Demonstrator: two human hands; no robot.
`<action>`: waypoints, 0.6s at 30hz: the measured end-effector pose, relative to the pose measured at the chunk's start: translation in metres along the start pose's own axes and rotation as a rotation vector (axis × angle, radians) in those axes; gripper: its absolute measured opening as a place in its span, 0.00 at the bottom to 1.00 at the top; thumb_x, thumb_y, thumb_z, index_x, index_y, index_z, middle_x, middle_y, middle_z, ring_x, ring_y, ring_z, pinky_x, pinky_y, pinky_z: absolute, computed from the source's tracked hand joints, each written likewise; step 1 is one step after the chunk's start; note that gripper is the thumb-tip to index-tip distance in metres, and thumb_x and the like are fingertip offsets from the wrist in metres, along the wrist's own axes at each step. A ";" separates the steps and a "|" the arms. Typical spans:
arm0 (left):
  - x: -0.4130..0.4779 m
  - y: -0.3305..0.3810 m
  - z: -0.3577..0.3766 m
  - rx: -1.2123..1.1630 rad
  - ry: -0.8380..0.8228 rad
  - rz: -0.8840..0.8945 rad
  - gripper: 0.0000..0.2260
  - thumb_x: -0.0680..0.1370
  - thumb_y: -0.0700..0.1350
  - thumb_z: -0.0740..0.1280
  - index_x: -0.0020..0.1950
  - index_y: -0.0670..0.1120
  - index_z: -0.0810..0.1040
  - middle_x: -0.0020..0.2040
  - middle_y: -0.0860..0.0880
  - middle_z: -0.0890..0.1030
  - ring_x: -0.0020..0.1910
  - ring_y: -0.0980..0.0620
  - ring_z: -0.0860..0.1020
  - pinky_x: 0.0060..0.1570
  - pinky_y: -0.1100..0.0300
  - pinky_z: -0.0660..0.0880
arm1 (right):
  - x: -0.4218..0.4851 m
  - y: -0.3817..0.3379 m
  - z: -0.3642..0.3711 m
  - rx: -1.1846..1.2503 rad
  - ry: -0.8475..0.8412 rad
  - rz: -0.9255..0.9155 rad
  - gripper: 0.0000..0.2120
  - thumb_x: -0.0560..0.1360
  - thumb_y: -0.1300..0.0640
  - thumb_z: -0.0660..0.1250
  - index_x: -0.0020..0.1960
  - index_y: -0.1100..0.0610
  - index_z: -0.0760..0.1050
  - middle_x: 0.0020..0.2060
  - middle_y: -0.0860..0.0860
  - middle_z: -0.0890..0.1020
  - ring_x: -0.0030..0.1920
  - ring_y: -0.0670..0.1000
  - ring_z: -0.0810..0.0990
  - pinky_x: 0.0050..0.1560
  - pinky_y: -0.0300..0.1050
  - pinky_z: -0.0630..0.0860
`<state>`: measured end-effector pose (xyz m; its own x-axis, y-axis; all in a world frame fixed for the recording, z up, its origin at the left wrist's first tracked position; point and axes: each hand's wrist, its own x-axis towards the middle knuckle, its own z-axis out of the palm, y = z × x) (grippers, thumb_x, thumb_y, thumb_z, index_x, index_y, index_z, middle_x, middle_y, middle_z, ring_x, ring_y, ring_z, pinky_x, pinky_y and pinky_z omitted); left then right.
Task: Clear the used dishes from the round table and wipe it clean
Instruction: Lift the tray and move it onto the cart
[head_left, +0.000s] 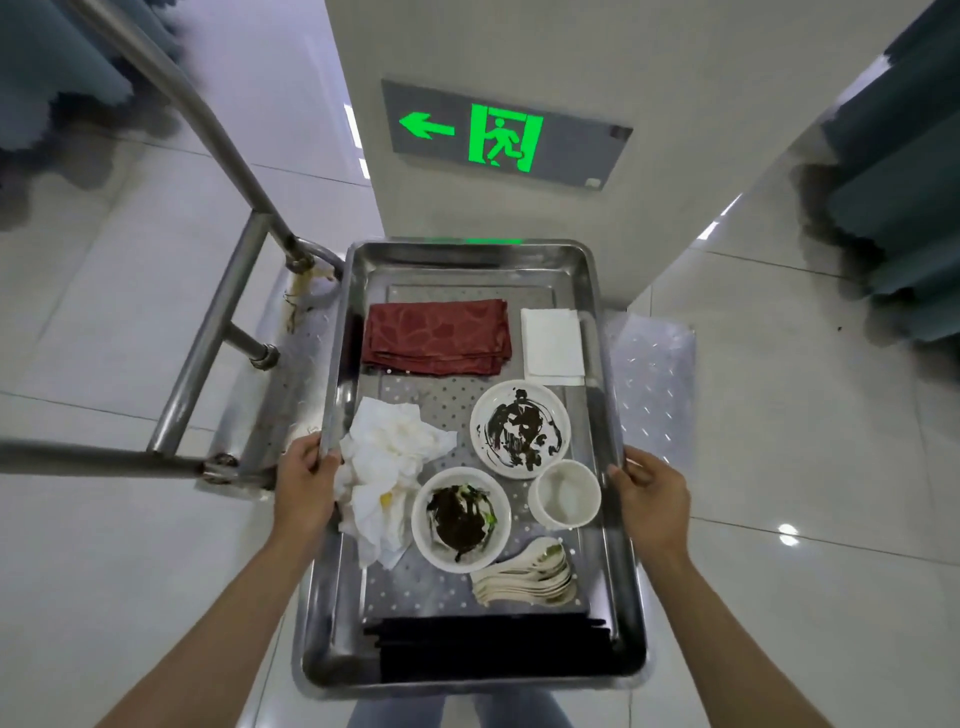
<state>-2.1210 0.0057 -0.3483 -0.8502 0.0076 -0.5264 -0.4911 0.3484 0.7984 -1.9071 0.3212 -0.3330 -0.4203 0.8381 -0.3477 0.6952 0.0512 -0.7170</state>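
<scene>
Currently, head view: left hand (306, 478) and right hand (649, 499) are gripping opposite rims of the tray (467, 252), which is holding the dirty plate (519, 428), bowl (461, 519) and cup (565, 493) over the cart (654, 364). Clearing is likely wrapping up; the next move is probably calling for a level set-down, then wiping.

A restaurant service area: steel cart (215, 322), tray (467, 260) of dirty dishes (519, 428), folded red napkins (436, 335), lit exit sign (506, 135).

One tray (467, 260), one plate (519, 428), one bowl (461, 519), one cup (565, 493), two hands (304, 483) (652, 499).
</scene>
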 end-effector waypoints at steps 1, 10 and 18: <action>0.011 -0.015 0.007 0.014 -0.003 -0.004 0.08 0.83 0.33 0.64 0.61 0.42 0.76 0.50 0.50 0.82 0.48 0.54 0.80 0.48 0.59 0.76 | 0.011 0.010 0.010 -0.009 -0.004 0.000 0.12 0.75 0.66 0.74 0.57 0.56 0.85 0.42 0.49 0.87 0.37 0.29 0.81 0.46 0.30 0.77; 0.102 -0.098 0.076 0.036 -0.048 -0.022 0.07 0.81 0.35 0.67 0.58 0.43 0.79 0.50 0.46 0.85 0.49 0.44 0.83 0.49 0.50 0.81 | 0.095 0.102 0.084 -0.098 -0.017 0.067 0.13 0.77 0.62 0.74 0.61 0.59 0.83 0.52 0.56 0.88 0.46 0.52 0.84 0.55 0.42 0.74; 0.156 -0.120 0.122 -0.077 -0.092 -0.083 0.07 0.79 0.35 0.71 0.56 0.43 0.80 0.51 0.44 0.87 0.48 0.41 0.84 0.53 0.43 0.81 | 0.137 0.147 0.123 -0.088 0.006 0.150 0.13 0.77 0.61 0.74 0.61 0.57 0.82 0.53 0.57 0.87 0.53 0.58 0.86 0.54 0.43 0.74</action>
<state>-2.1717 0.0791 -0.5619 -0.7868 0.0691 -0.6133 -0.5751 0.2787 0.7692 -1.9340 0.3767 -0.5603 -0.3047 0.8429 -0.4435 0.7984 -0.0279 -0.6015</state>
